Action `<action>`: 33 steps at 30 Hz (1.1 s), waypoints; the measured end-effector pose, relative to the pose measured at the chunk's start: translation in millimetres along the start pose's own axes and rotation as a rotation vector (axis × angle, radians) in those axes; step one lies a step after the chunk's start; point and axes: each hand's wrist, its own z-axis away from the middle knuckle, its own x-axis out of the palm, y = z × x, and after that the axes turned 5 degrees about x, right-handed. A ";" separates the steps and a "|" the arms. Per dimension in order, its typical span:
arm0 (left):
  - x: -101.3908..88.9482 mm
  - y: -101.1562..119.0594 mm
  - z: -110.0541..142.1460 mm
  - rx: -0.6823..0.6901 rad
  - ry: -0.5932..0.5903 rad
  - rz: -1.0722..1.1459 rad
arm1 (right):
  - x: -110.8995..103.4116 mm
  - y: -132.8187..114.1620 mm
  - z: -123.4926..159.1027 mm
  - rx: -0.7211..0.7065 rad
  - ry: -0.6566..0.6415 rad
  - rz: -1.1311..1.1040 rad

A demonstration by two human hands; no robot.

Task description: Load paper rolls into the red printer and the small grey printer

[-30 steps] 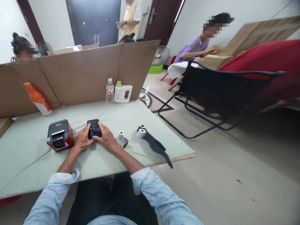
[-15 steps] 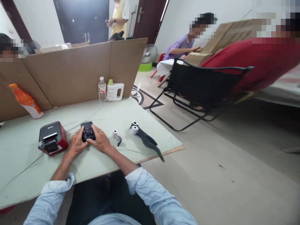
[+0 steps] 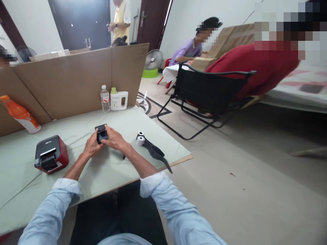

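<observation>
A small black printer-like device point(image 3: 101, 132) is lifted a little above the pale green table point(image 3: 76, 129), held between both my hands. My left hand point(image 3: 92, 145) grips its left side with curled fingers. My right hand point(image 3: 113, 139) wraps its right side and top. A red and black label printer point(image 3: 51, 158) stands to the left of my hands. To the right lie a white paper roll point(image 3: 140, 140) and a black strap-like piece point(image 3: 155, 153). My right forearm hides whatever lies just beyond it.
An orange bottle point(image 3: 19, 117) leans at the far left by a cardboard screen point(image 3: 71, 78). A water bottle point(image 3: 105, 99) and white jug point(image 3: 119, 100) stand at the back. A black folding chair point(image 3: 204, 95) is on the right. Other people are nearby.
My hands have raised the black device off the table and tilted it toward me. The camera has swung right, and the small paper roll by my right wrist is now hidden.
</observation>
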 end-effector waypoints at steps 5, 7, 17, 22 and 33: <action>29.8 26.5 -33.6 -0.035 -0.020 0.009 | -37.4 30.3 -17.7 0.044 -0.052 -0.007; 39.9 35.3 -35.8 -0.071 -0.046 -0.023 | -42.3 38.8 -14.0 0.105 -0.093 -0.020; 48.4 46.2 -27.7 -0.106 -0.071 -0.070 | -30.9 29.6 63.1 0.305 -0.041 0.080; 47.4 48.9 -25.7 -0.109 -0.069 -0.052 | -29.7 26.2 76.2 0.303 -0.060 0.168; 20.8 65.6 11.6 -0.167 -0.230 -0.102 | 2.4 70.4 96.1 0.154 0.136 0.085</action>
